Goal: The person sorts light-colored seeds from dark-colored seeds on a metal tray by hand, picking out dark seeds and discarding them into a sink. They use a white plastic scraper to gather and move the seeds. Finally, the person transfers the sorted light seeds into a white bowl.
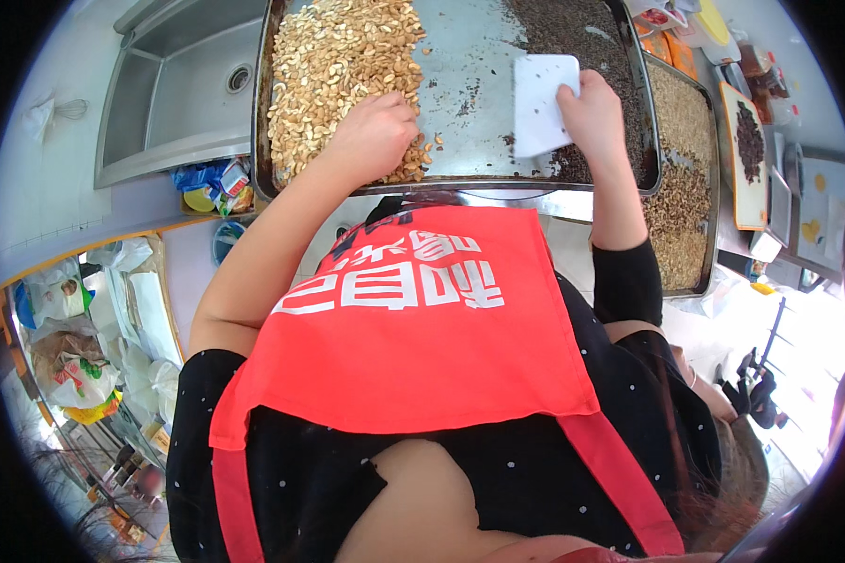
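A large dark-rimmed metal baking tray [458,163] lies before me. Cashew nuts [338,63] cover its left side, while small dark bits [563,28], perhaps seeds or dried fruit, cover the right. Between them is a strip of bare metal with scattered specks. My left hand [384,134] rests at the lower right edge of the cashews, knuckles up; its fingertips are hidden, so any nuts in its grasp cannot be seen. In my right hand [595,116] is a flat white plastic dough scraper [541,105], held by its right edge at the border of the dark bits.
A steel sink [190,84] adjoins the tray's left. On the right stand a second tray [708,239] of pale and brown chopped pieces and a cutting board [753,190] with dark pieces. A whisk [70,109] lies far left. Another person [743,450] is partly visible lower right.
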Demonstrator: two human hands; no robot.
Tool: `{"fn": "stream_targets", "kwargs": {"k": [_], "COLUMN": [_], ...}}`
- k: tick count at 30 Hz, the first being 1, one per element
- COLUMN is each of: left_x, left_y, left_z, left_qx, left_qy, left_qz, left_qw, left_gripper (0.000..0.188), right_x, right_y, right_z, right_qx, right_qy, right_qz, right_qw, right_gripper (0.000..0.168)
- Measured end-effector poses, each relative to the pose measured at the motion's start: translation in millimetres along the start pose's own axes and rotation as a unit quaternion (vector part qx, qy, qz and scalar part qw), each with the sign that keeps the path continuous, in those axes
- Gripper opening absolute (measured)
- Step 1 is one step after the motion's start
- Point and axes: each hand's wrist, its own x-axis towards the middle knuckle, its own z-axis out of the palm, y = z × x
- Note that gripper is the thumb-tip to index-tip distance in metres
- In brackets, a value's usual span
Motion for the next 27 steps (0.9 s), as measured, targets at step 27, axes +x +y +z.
{"fn": "stream_targets", "kwargs": {"k": [27], "left_x": [46.7], "left_y": [53.6], "left_z": [10.5], "left_qx": [-0.099], "left_qy": [-0.018], "left_qz": [-0.136], "left_qw": [0.986], "left_gripper": [0.03], "right_x": [37.2], "right_y": [13.9], "right_z": [6.4], "right_qx": [0.084], "right_qy": [0.03], "right_qz": [-0.01], "right_qw": [0.996], "right_gripper": [0.033]}}
